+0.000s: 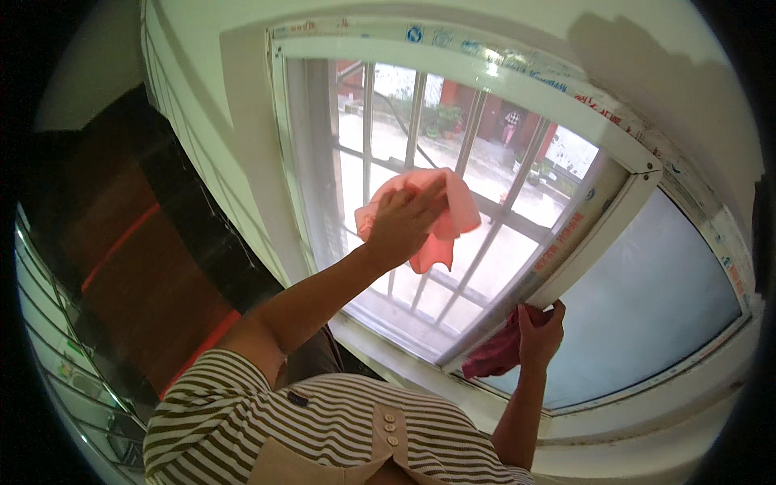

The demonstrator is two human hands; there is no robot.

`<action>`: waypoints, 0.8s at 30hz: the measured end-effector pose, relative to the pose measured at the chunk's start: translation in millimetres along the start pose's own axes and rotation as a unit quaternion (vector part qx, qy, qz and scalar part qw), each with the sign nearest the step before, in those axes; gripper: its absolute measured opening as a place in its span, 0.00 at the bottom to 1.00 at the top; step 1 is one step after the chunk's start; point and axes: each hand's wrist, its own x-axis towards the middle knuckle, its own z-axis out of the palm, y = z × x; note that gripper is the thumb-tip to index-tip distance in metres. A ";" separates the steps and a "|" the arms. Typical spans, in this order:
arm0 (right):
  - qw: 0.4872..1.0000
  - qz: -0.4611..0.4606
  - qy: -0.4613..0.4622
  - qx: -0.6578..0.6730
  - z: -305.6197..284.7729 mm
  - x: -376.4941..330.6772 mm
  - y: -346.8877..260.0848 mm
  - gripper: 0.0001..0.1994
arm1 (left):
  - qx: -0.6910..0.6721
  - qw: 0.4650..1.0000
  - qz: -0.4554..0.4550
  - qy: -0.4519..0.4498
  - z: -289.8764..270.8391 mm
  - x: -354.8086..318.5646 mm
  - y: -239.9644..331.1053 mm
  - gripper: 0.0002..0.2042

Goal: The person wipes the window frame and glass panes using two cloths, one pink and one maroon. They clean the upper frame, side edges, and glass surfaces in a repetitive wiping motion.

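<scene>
Just toward twelve o'clock from centre, the left hand (404, 222) holds a pink cloth (459, 206) at the window pane (503, 250); at four o'clock, the right hand (540, 335) grasps a dark-red cloth (495, 356) beside the white sash (608, 238). Spreading the pink cloth flat, pressed evenly, should work best.

A: Qty of bare hands?
B: 2 total: 1 L hand (406, 222), 1 R hand (543, 335).
A: Cloths?
B: 2 pcs: 1 thin pale-pink fabric cloth (458, 206), 1 crumpled dark-maroon fabric cloth (496, 351).
A: Window?
B: 1 white-framed rectangular window (356, 47). Straight pale bars (416, 113): several, exact no. unclear.
A: Btns?
B: 3 round beige buttons (390, 428), 1 brown-and-white striped shirt (210, 404).
A: Ppl outside?
B: 1 approx.-visible small figure in checked top (511, 121).
</scene>
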 end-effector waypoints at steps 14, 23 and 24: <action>0.999 0.000 0.045 -0.017 7.0 -2.5 2.9 0.18 | -0.254 0.932 -0.185 0.181 -53.0 80.5 -49.4 0.23; 0.999 -0.001 0.029 -0.024 4.7 -2.9 2.2 0.18 | 0.033 0.995 0.043 0.088 -43.0 113.3 66.7 0.25; 0.999 0.007 0.023 -0.023 4.3 -3.1 1.7 0.18 | 0.011 0.992 0.044 0.121 -41.2 115.0 78.4 0.27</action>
